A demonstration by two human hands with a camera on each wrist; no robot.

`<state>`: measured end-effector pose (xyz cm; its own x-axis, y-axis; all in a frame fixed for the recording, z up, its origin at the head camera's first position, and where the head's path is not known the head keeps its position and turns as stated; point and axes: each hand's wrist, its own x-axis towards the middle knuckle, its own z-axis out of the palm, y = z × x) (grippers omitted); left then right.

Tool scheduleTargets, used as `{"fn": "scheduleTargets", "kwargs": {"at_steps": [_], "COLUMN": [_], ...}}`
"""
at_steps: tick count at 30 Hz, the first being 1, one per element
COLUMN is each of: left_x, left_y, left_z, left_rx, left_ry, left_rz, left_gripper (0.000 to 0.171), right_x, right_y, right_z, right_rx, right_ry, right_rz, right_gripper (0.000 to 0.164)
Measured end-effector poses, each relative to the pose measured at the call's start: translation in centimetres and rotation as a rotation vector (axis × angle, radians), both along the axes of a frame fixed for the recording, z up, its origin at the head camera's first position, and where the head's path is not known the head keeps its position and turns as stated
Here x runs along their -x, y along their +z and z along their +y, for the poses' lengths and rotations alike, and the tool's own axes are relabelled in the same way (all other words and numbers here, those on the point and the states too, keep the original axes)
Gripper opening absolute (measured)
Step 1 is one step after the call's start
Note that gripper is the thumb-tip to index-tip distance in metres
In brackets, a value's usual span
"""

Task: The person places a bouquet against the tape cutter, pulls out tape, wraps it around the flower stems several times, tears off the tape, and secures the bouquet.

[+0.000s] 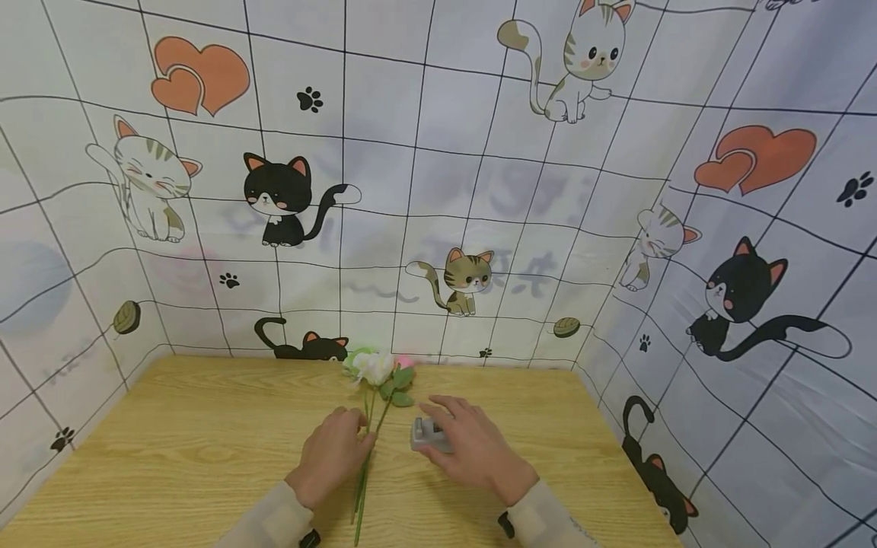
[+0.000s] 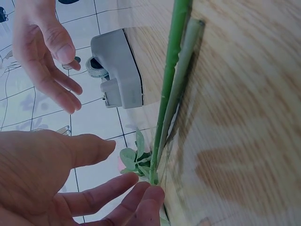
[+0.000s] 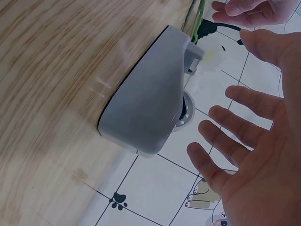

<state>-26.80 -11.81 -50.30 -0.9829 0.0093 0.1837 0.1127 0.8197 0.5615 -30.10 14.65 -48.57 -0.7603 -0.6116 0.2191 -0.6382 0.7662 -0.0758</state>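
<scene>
Near the middle of the counter (image 1: 205, 426), a grey tape dispenser (image 1: 421, 435) stands upright, and a round spool (image 3: 189, 113) sits in its hollow. Beside it, to the left, lie artificial flowers: a white bloom (image 1: 377, 367) and a pink bloom (image 1: 406, 361) with green leaves (image 1: 402, 377), their stems (image 1: 363, 479) running toward the person. The left hand (image 1: 332, 457) is at these stems, its thumb well apart from the loosely bent fingers; I cannot tell whether its fingertips touch them. The right hand (image 1: 473, 445) is beside the dispenser, with all fingers spread wide, and has hold of nothing; a gap to the dispenser shows in the right wrist view. The blooms are near the far edge of the counter, where a cat-printed cloth (image 1: 377, 175) rises. Wood surface stretches outward from both hands toward the cloth on each side, with more room at left.
</scene>
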Motion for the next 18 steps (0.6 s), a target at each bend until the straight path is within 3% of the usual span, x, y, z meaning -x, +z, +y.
{"fn": "scheduleTargets", "kwargs": {"at_steps": [7,18], "left_x": [0.2,0.5], "left_y": [0.2,0.5], "left_z": [0.5,1.5], "left_rx": [-0.019,-0.012], "left_ry": [-0.01,-0.043], "left_rz": [0.014,0.097], "left_gripper": [0.024,0.019], "right_x": [0.3,0.8], "right_y": [0.0,-0.1], "right_z": [0.5,1.4], "right_rx": [-0.014,0.004], "right_ry": [-0.002,-0.017], "right_rz": [-0.019,-0.029], "right_gripper": [0.068,0.069]}}
